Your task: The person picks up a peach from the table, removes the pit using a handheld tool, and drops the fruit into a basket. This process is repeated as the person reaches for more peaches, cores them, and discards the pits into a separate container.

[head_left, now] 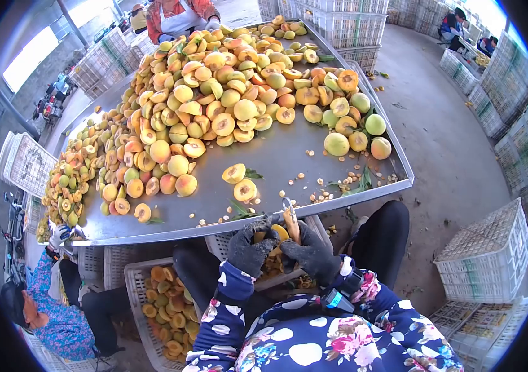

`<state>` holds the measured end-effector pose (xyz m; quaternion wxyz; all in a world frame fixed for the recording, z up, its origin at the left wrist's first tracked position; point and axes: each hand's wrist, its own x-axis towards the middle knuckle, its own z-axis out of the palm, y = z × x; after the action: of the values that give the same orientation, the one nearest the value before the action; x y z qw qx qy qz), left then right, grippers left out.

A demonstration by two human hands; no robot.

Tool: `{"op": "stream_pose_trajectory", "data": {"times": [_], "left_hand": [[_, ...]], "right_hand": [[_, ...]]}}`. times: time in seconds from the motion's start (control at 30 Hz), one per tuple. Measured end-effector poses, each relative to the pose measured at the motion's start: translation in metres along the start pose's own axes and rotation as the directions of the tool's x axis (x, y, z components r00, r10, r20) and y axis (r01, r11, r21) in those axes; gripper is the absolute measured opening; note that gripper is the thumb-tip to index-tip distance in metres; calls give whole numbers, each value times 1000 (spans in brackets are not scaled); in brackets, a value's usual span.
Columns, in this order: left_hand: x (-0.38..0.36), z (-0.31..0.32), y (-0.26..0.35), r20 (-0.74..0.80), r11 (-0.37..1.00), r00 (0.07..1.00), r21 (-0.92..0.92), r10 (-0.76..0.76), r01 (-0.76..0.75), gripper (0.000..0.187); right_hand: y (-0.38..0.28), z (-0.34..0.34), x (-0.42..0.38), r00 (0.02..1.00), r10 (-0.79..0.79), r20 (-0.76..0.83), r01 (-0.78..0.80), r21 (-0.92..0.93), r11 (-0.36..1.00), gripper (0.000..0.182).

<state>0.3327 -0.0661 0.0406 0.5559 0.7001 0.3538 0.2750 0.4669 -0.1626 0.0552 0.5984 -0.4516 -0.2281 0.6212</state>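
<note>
Just below the near edge of a metal table point(270, 155), my left hand point(250, 248), in a dark glove, is closed around a yellow peach half point(281, 233). My right hand point(312, 251), also gloved, grips a wooden-handled tool point(291, 224) with a metal loop at its upper end. The two hands nearly touch. A large heap of cut and whole peaches point(214, 93) covers much of the table. Two peach halves point(245, 190) and loose pits point(313, 193) lie near the front edge. Under my hands is a crate point(320, 230) holding peach pieces.
A crate of peach halves point(134, 279) stands at my lower left. A co-worker point(66, 322) sits at the left, and another point(180, 18) stands behind the table. White crates point(487, 248) are stacked at the right. My knees are under the table edge.
</note>
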Motion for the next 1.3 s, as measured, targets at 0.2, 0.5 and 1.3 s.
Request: {"op": "stream_pose_trajectory", "data": {"times": [0.2,0.5,1.3], "left_hand": [[-4,6,-16,89,995,991,-21,100,-99,36],[-13,29,-8,-5,378,978,-923,-206,75,47],[-20,15,-56,-34,631,998,-776,-61,12,37]], "right_hand": [[10,-2,2,996,28,-87,-17,122,992,26],[23,11,4,999,-37,18,33,182,983,32],[32,5,-10,956,-90,278,292,-918,266,36]]}}
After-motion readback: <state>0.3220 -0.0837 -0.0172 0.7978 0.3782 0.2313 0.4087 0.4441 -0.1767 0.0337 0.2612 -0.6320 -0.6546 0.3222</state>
